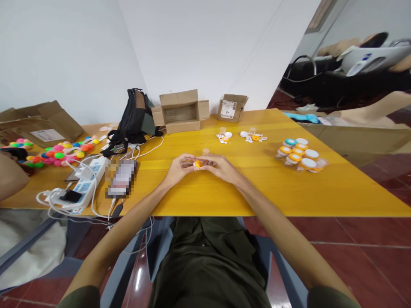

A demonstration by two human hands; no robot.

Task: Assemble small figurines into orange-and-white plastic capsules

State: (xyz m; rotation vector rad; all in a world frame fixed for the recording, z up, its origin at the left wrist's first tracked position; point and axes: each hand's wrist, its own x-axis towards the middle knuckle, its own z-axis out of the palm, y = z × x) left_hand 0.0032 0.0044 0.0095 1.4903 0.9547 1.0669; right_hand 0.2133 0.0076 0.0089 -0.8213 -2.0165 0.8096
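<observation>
My left hand (180,167) and my right hand (221,167) meet over the middle of the yellow table (224,192). Both have their fingers curled around a small orange-and-white object (198,164) held between them. What the object is, I cannot make out. A small clear piece (206,151) lies just behind the hands. Farther back lie loose white and orange parts (224,136) and a second scatter of loose parts (253,137).
A group of small round containers with white, orange and teal lids (300,154) sits at the right. A power strip with cables (84,184), a phone (121,179), a black backpack (133,122), open cardboard boxes (180,112) and colourful balls (59,153) fill the left and back. Another person's arm (9,175) shows at far left.
</observation>
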